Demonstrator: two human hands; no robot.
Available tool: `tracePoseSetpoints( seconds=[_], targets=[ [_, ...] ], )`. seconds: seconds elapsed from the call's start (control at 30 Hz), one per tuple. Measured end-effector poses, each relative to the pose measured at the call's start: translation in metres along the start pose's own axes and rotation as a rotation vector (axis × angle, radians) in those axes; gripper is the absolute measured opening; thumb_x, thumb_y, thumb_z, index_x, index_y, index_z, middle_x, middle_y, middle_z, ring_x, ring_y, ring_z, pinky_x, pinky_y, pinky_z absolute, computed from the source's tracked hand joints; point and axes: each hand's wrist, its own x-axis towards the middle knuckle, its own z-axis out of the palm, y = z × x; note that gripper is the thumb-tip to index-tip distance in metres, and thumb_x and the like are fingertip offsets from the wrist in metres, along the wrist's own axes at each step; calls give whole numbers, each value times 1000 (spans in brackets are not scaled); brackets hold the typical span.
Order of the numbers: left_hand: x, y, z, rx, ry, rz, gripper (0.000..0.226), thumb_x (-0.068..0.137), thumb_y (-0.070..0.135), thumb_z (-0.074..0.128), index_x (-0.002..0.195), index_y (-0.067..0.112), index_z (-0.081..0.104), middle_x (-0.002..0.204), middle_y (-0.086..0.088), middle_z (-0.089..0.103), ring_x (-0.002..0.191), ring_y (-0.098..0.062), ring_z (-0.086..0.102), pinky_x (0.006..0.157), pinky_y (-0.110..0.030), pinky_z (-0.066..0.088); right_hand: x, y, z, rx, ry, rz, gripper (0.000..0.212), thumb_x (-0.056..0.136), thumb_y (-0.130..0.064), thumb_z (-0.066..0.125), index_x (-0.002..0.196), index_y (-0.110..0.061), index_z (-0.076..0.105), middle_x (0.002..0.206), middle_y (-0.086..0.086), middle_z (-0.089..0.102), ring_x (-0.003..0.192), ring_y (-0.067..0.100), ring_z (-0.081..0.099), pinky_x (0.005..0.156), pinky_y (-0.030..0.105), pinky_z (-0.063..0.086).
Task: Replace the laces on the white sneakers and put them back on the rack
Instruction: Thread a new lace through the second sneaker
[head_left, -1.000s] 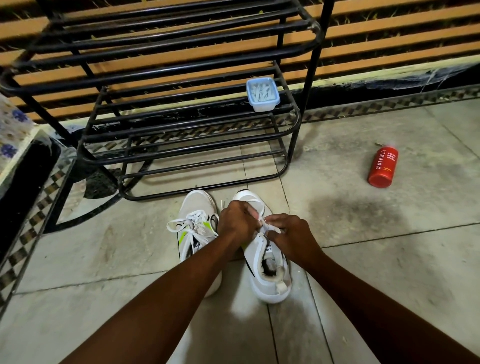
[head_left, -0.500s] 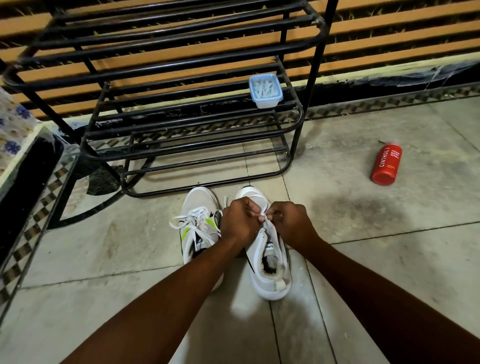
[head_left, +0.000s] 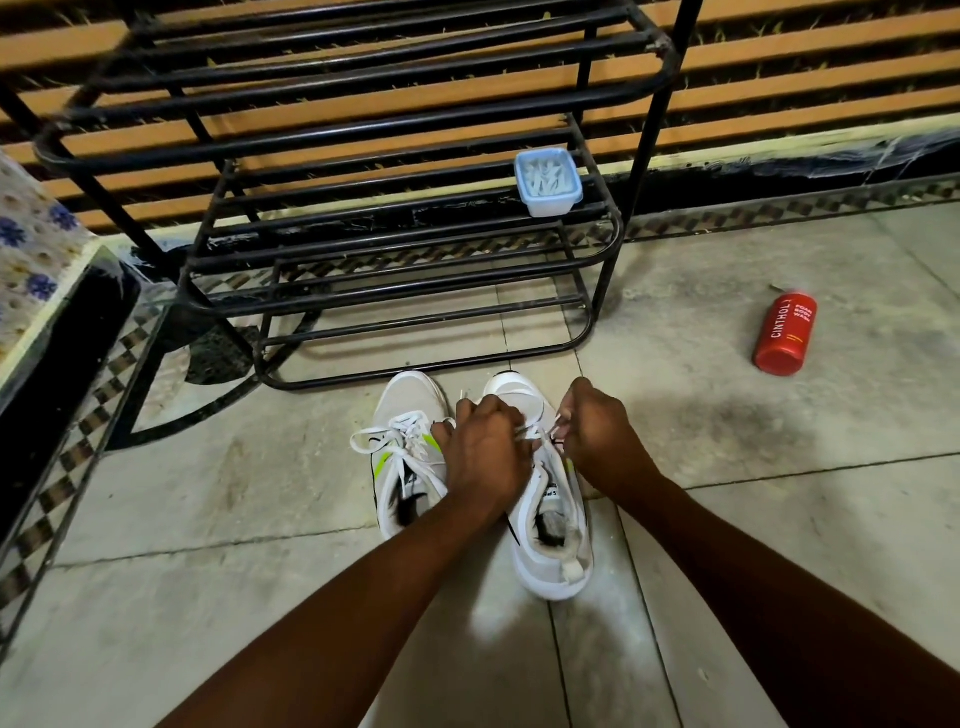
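Just in front of the rack, on the floor tiles: both white sneakers, side by side, toes towards the rack's bottom rail and near it. Neither is on the rack. I'm naming them by state. The laced sneaker is the one further from the rack's right post. It has white laces crossed over the tongue, loops lying loose on top and a yellow-green flash on the side. The open sneaker sits just beside it, heel towards the camera, with collar and heel tab visible.

Both hands are over the open sneaker's eyelet area.
- **Left hand**: fingers curled, gripping the lace. From my view its wrist crosses the laced sneaker's heel end.
- **Right hand**: fingers curled, pinching the lace on the other side of the tongue.

The hands are close together but not touching, and a short run of lace shows between them. A white lace tip pokes up past the left knuckles. I can't tell which eyelet the lace is in, since the hands cover it.

On the rack's middle tier, near the right post, there's a small blue-rimmed container with pale pieces inside. Well off to the right of the rack, a red bottle with white print lies on its side on the floor.
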Motion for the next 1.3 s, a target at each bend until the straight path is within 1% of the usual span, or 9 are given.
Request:
tracePoseSetpoints(
  seconds=[0.1,0.27,0.37,0.5,0.67,0.83,0.93,1.03,1.3],
  targets=[
    [2,-1,-1,1,6,-10,29,87,42,71,115,33,70,125,11,59,125,-25,43,97,-48,33,3,6,-4,106,148,131,20,81,2,58,84,-13,46,79,6,66,73,19,68,69,26,54],
    [4,1,0,56,35,-40,59,78,49,78,126,27,53,126,-2,47,123,-29,42,95,-48,37,14,-10,-11,1167,202,566,21,85,6,33,80,-10,46,70,16,60,57,28,58,69,45,59],
    [13,0,-4,79,19,-62,84,69,59,83,135,26,43,133,-2,39,124,-29,38,95,-48,37,16,-11,-11,764,80,279,28,92,10,35,80,-13,46,64,2,54,51,16,42,52,26,40],
    [17,0,-3,148,-43,10,96,75,60,78,151,29,31,145,5,38,129,-27,34,95,-48,32,24,-5,-24,-177,-175,-391,18,77,2,42,89,-10,47,81,2,48,67,21,46,59,33,39],
    [21,1,-7,157,-79,-14,94,75,60,76,153,31,32,141,4,47,130,-27,34,96,-49,30,16,19,-17,-695,-268,-640,25,56,11,64,72,-4,53,82,16,51,62,28,51,51,26,24],
    [19,2,-8,183,-80,-8,89,74,58,77,149,31,37,143,3,44,130,-29,31,96,-50,28,19,9,-16,-525,11,-523,13,71,-4,56,82,-9,54,93,12,53,81,32,52,60,35,37],
    [18,3,-7,205,-68,27,83,76,54,75,146,26,40,147,4,39,129,-30,31,96,-51,28,24,-3,-25,103,169,-153,11,86,-1,45,83,-10,51,95,6,63,90,25,62,73,41,49],
    [20,3,-6,219,-75,26,83,78,57,73,147,25,40,148,5,42,131,-29,31,97,-51,28,26,-10,-26,686,148,203,20,95,6,44,83,-8,50,88,11,70,63,22,68,55,34,51],
    [23,2,-7,243,-89,8,87,76,68,70,147,26,42,139,5,54,131,-27,37,97,-50,27,7,17,-18,-604,-162,-625,27,71,-11,41,89,-8,61,75,10,55,65,30,56,50,33,47]
  ],
)
